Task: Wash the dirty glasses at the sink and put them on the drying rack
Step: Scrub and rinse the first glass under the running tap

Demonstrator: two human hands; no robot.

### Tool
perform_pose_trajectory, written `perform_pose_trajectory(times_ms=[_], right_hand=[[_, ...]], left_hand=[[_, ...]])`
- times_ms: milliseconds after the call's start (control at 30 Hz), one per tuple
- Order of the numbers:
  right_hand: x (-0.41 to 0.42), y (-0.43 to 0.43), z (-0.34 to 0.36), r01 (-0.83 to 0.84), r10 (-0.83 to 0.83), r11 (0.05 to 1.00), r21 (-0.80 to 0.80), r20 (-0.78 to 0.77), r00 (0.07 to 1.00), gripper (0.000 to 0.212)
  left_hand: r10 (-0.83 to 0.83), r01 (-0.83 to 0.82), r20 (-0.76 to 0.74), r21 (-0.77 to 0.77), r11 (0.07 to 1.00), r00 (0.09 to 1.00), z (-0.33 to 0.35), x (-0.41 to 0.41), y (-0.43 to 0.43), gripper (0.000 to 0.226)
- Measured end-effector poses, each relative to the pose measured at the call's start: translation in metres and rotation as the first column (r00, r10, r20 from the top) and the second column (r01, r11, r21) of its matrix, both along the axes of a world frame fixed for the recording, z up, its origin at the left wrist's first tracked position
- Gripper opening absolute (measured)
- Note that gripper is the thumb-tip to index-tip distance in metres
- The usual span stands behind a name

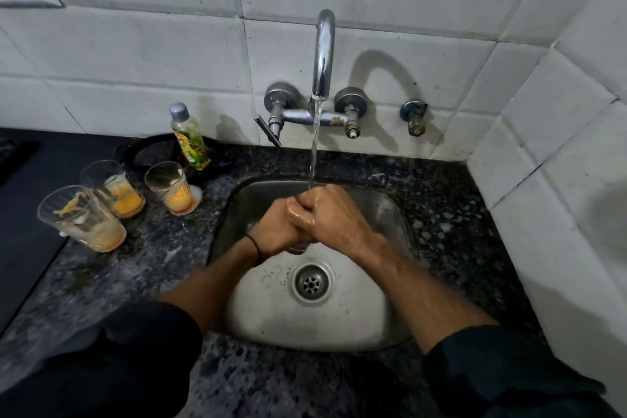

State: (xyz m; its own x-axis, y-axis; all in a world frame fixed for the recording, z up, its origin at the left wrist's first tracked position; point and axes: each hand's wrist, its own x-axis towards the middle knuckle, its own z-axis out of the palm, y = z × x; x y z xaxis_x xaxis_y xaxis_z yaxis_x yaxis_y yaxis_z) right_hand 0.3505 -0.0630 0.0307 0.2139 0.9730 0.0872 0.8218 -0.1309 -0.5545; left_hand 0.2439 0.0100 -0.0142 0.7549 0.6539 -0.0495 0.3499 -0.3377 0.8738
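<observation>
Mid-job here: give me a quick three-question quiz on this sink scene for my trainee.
1. How many dirty glasses stand on the counter left of the sink?
2. True or false: the tap is turned off.
3. Where are the left hand and right hand?
A. Flat on the counter
B. Clasped round a held glass under the water stream
C. Each gripping one of the dirty glasses

Key: 1: three. 2: false, water is running. 3: B.
</observation>
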Motion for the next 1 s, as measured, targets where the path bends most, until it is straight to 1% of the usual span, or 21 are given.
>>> perform_pose_trajectory(times_ms=[33, 67, 100, 133, 167, 233, 300, 333, 367, 433, 500, 533, 600, 633, 700, 733, 767, 833, 900, 933, 1000], right_hand=[[-0.005, 0.004, 0.0, 0.131, -0.134, 0.991, -0.037, -0.072, 0.988, 0.039], [-0.011, 0.011, -0.001, 0.261, -0.271, 0.961, -0.096, -0.108, 0.957, 0.038], [-0.017, 0.017, 0.0, 0.339, -0.353, 0.929, -0.147, -0.089, 0.931, 0.037], [-0.019, 0.021, 0.001, 0.35, -0.357, 0.925, -0.146, -0.028, 0.934, 0.038], [-0.018, 0.022, 0.002, 0.307, -0.306, 0.944, -0.119, 0.03, 0.952, 0.04], [-0.01, 0.013, 0.007, 0.116, -0.114, 0.993, -0.025, 0.063, 0.991, 0.043], [0.001, -0.001, 0.01, -0.076, 0.076, 0.997, -0.005, -0.013, 0.997, 0.045], [0.002, -0.005, 0.009, -0.096, 0.096, 0.995, -0.015, -0.044, 0.994, 0.044], [0.002, -0.005, 0.006, -0.058, 0.057, 0.998, -0.018, -0.083, 0.995, 0.042], [-0.004, 0.008, 0.001, 0.164, -0.168, 0.986, -0.034, -0.17, 0.971, 0.038], [-0.013, 0.025, -0.001, 0.347, -0.363, 0.931, -0.113, -0.189, 0.912, 0.044], [-0.016, 0.029, 0.0, 0.352, -0.367, 0.929, -0.113, -0.154, 0.918, 0.044], [-0.015, 0.026, 0.002, 0.228, -0.228, 0.974, -0.008, -0.044, 0.973, 0.04], [-0.011, 0.019, 0.004, 0.104, -0.105, 0.992, 0.074, 0.009, 0.994, 0.038], [-0.006, 0.005, 0.006, -0.096, 0.084, 0.985, 0.146, 0.084, 0.993, 0.035], [-0.006, 0.002, 0.005, -0.091, 0.084, 0.987, 0.132, 0.061, 0.995, 0.033], [-0.007, 0.003, 0.003, -0.015, 0.015, 0.994, 0.109, -0.007, 1.0, 0.032], [-0.013, 0.017, 0.002, 0.251, -0.25, 0.968, -0.009, -0.14, 0.958, 0.036], [-0.016, 0.03, 0.005, 0.384, -0.392, 0.919, -0.087, -0.109, 0.914, 0.042], [-0.015, 0.032, 0.007, 0.353, -0.357, 0.933, -0.066, -0.052, 0.933, 0.043], [-0.01, 0.024, 0.012, 0.147, -0.148, 0.988, 0.039, 0.046, 0.988, 0.043]], left_hand=[[0.097, -0.095, -0.017, 0.072, 0.993, 0.995, -0.008, 0.004, -0.005, 0.011], [0.24, -0.235, -0.03, 0.123, 0.964, 0.97, -0.01, 0.008, -0.012, 0.014], [0.346, -0.345, 0.007, 0.11, 0.932, 0.938, -0.012, 0.014, -0.022, 0.02], [0.393, -0.396, 0.053, 0.093, 0.913, 0.918, -0.012, 0.016, -0.027, 0.015], [0.373, -0.382, 0.09, 0.121, 0.916, 0.924, -0.01, 0.017, -0.027, 0.008], [0.184, -0.187, 0.035, 0.138, 0.973, 0.982, 0.001, 0.008, -0.015, 0.025], [-0.087, 0.087, 0.002, -0.042, 0.995, 0.996, 0.011, -0.004, 0.001, 0.026], [-0.154, 0.154, -0.003, -0.07, 0.986, 0.988, 0.015, -0.007, 0.005, 0.021], [-0.126, 0.127, -0.053, 0.006, 0.992, 0.991, 0.014, -0.008, 0.005, 0.017], [0.151, -0.123, -0.097, 0.243, 0.962, 0.984, 0.003, 0.0, -0.004, 0.014], [0.394, -0.394, 0.041, 0.179, 0.901, 0.918, -0.002, 0.01, -0.022, 0.029], [0.435, -0.444, 0.102, 0.099, 0.891, 0.895, -0.006, 0.013, -0.025, 0.027], [0.383, -0.391, 0.103, 0.068, 0.918, 0.918, -0.006, 0.01, -0.019, 0.016], [0.288, -0.292, 0.07, 0.057, 0.955, 0.955, -0.002, 0.005, -0.01, 0.013], [0.06, -0.061, 0.042, 0.01, 0.998, 0.997, 0.007, -0.004, 0.003, 0.025], [-0.004, 0.004, 0.029, 0.013, 1.0, 1.0, 0.011, -0.007, 0.005, 0.03], [0.018, -0.017, -0.008, 0.077, 0.997, 1.0, 0.011, -0.005, 0.001, 0.027], [0.235, -0.221, -0.034, 0.23, 0.948, 0.971, 0.006, 0.005, -0.011, 0.011], [0.414, -0.415, 0.037, 0.13, 0.901, 0.91, 0.006, 0.012, -0.024, 0.022], [0.393, -0.396, 0.05, 0.114, 0.911, 0.918, 0.005, 0.013, -0.023, 0.022], [0.205, -0.186, -0.071, 0.212, 0.959, 0.976, 0.012, 0.008, -0.015, 0.017]])
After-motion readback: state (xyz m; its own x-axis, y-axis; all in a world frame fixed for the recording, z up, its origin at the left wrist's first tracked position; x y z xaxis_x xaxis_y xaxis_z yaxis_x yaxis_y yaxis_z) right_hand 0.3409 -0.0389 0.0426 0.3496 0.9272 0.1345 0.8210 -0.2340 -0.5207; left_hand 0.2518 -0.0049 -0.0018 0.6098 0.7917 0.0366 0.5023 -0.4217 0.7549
